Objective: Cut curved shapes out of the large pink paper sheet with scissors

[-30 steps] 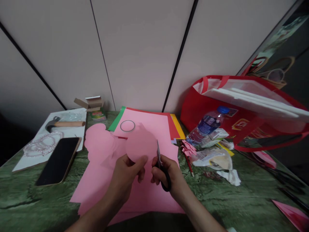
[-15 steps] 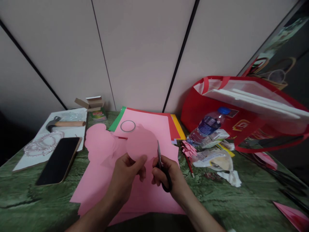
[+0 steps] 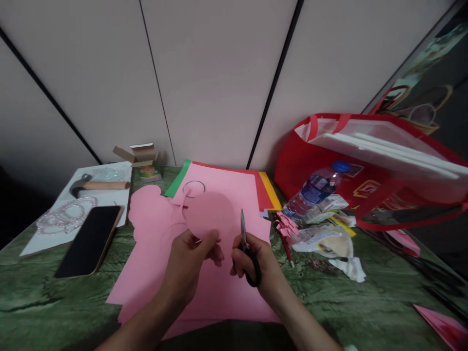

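Apparently well into cutting rounds from pink paper, judging by the head view: pinching a pink disc (image 3: 210, 214) by its lower edge in the left hand (image 3: 188, 265), thumb on the near face and fingers tucked behind, above the large pink sheets (image 3: 226, 297) spread on the green table (image 3: 29, 312). Holding the black-handled scissors (image 3: 243, 226) tip-up in the right hand (image 3: 263, 256), fingers wrapped round the grips, blades seemingly together, just beside the disc's right edge and apart from it. Judging the disc, smoothly curved along its visible rim, as cut out or nearly so; cannot check the part behind the fingers. Notice a thin pink strip (image 3: 187, 191) curling at its upper left, perhaps an offcut; cannot tell whether attached. Count as done, most likely, the round-edged pink pieces (image 3: 149, 209) piled at the left, overlapping too much to number. Count as uncut, by the look, most of the coloured sheets (image 3: 266, 190) stacked behind. See also a thin dark ring (image 3: 204, 189) beyond the disc, possibly a guide for outlines, and, at the right, a ruffled pink piece (image 3: 286, 224) by a red pencil (image 3: 287, 251), seemingly worked further. Cannot settle the number of rounds left.
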Available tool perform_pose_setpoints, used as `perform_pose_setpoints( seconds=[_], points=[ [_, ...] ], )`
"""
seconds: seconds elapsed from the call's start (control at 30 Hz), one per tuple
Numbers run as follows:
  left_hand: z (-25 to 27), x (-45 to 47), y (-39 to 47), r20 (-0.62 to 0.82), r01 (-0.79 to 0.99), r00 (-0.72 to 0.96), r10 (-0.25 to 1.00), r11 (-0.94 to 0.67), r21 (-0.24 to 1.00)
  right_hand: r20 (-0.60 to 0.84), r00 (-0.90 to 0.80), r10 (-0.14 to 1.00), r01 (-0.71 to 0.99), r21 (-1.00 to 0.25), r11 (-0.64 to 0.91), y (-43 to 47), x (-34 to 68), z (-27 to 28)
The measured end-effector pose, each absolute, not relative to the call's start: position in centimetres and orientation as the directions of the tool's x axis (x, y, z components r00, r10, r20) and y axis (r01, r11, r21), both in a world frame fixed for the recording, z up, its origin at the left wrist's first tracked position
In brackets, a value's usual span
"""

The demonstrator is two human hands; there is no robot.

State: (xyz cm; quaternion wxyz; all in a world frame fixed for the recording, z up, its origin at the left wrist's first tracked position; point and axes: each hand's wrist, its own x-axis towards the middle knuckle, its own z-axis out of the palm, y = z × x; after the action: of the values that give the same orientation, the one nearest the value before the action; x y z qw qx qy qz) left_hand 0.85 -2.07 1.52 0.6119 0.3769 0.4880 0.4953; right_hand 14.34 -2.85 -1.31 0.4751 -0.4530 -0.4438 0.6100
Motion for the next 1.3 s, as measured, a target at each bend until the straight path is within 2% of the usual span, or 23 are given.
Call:
perform_pose_setpoints(
  seconds=[0.2, 0.43, 0.53, 0.63, 0.83, 1.03, 1.2, 1.3],
  points=[
    [2.5, 0.7, -1.8, -0.245, -0.471, 0.087, 0.965, 0.257, 0.844, -0.129, -0.129, 0.983, -0.202, -0.967, -0.154, -2.8, 14.3, -1.6],
    [2.5, 0.5, -1.6, -0.183, -0.513, 0.169, 0.969, 0.245, 0.823, -0.121, -0.119, 0.986, -0.234, -0.961, -0.146, -2.7, 14.2, -1.4],
    [1.8, -0.5, 0.0, -0.199, -0.514, 0.039, 0.979, 0.19, 0.837, -0.124, -0.104, 0.987, -0.228, -0.963, -0.145, -2.7, 14.2, -1.4],
    [0.4, -2.6, 2.4, -0.331, -0.527, -0.251, 0.91, 0.159, 0.835, -0.156, -0.106, 0.982, -0.226, -0.958, -0.177, -2.5, 14.2, -1.9],
    [-1.8, -6.8, 5.9, -0.447, -0.524, -0.366, 0.816, 0.216, 0.824, -0.23, -0.165, 0.959, -0.153, -0.955, -0.255, -2.0, 14.2, -3.8],
    [-1.5, -7.8, 6.3, -0.464, -0.48, -0.295, 0.835, 0.29, 0.828, -0.226, -0.179, 0.958, -0.131, -0.959, -0.251, -1.7, 14.3, -4.7],
    [-1.4, -6.9, 5.6, -0.376, -0.324, -0.17, 0.911, 0.309, 0.894, -0.267, -0.12, 0.956, -0.219, -0.932, -0.288, -1.2, 14.5, -5.7],
    [-1.4, -6.7, 5.2, -0.386, -0.233, -0.063, 0.92, 0.363, 0.902, -0.308, -0.098, 0.946, -0.268, -0.907, -0.323, -0.9, 14.7, -6.4]
  ],
)
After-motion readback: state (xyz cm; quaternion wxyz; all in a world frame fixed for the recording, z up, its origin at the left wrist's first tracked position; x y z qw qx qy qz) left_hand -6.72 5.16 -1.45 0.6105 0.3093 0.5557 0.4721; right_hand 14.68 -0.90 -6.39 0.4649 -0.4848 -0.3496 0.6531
